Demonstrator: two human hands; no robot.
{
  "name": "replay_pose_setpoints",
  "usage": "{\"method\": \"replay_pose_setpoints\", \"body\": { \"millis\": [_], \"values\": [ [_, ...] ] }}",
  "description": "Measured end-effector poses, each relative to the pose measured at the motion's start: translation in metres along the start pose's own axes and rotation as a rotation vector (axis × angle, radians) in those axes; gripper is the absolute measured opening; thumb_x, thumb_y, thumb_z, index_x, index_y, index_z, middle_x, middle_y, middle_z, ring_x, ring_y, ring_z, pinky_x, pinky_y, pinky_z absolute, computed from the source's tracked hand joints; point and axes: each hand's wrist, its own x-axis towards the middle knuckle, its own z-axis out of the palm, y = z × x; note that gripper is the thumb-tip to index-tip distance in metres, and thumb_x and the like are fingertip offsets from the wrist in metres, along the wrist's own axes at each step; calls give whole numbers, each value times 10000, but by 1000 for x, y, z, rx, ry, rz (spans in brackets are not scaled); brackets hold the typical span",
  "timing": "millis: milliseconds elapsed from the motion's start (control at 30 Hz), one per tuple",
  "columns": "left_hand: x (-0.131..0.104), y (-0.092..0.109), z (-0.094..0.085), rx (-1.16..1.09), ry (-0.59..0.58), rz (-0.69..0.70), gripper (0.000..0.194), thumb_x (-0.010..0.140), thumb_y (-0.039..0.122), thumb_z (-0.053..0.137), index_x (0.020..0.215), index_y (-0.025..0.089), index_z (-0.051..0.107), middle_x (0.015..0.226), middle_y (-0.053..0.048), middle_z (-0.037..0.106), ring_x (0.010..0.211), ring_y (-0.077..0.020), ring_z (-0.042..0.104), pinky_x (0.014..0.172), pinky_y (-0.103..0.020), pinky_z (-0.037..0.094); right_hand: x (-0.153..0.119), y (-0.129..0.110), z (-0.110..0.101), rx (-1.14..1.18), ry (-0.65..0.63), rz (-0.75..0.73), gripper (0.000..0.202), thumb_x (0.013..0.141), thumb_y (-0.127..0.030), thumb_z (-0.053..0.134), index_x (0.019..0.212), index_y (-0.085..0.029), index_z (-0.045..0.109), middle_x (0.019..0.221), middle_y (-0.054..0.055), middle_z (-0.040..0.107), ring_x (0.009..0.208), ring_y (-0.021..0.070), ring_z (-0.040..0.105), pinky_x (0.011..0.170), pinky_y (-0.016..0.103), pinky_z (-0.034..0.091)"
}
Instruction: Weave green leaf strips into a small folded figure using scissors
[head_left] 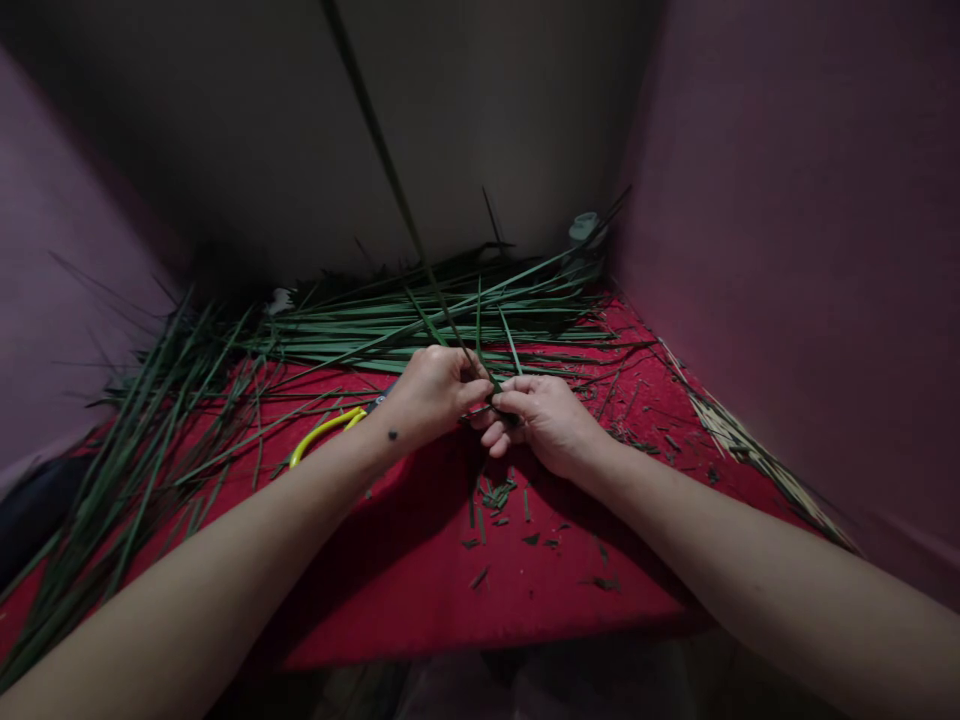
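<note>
Left hand point(439, 393) and right hand point(551, 418) pinch a leaf strip point(386, 165); a partly hidden yellow-handled tool point(319, 433) lies at nine o'clock. Leaves point(337, 325) heap at eleven.

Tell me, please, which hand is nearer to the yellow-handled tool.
Left: the left hand is just right of the yellow-handled tool; the right hand is farther right.
</note>
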Motion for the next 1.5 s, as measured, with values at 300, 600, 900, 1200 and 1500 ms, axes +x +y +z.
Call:
{"method": "replay_pose_setpoints", "body": {
  "millis": [300, 600, 900, 1200, 1500],
  "values": [
    [1, 0, -6, -33, -72, 31, 172, 709, 206, 532, 680, 134, 686, 601, -15, 654, 550, -113, 555, 505, -194, 379, -1, 0, 3, -51, 38, 6, 138, 751, -15, 462, 678, -130, 480, 605, 63, 638, 435, 137, 606, 403, 244, 518],
    [-1, -2, 2, 134, -9, 117, 158, 739, 201, 525, 775, 151, 670, 636, -29, 662, 563, -121, 560, 527, -210, 383, 0, 0, -1, 3, 13, 13, 150, 752, -11, 450, 670, -131, 490, 538, 33, 610, 425, 133, 599, 405, 237, 522],
    [0, -6, 4, 14, -69, 91, 157, 730, 202, 506, 755, 144, 650, 598, -19, 646, 530, -116, 551, 503, -207, 378, 2, 1, -1, -11, 25, 20, 148, 741, -19, 450, 655, -135, 481, 548, 40, 608, 416, 136, 594, 393, 241, 515],
    [4, -8, 3, -40, -8, 4, 143, 678, 204, 525, 700, 131, 646, 573, -16, 628, 502, -111, 513, 473, -205, 361, 1, -2, 0, -12, 53, 52, 149, 709, -8, 453, 653, -146, 462, 519, 50, 617, 398, 133, 581, 376, 226, 505],
    [5, -7, -1, 80, 84, -3, 179, 680, 231, 531, 715, 124, 670, 590, -31, 633, 532, -123, 521, 515, -222, 368, -1, -5, 0, 15, 65, 81, 191, 732, 24, 427, 641, -141, 461, 519, 66, 632, 371, 131, 571, 364, 223, 497]
  ]
}}
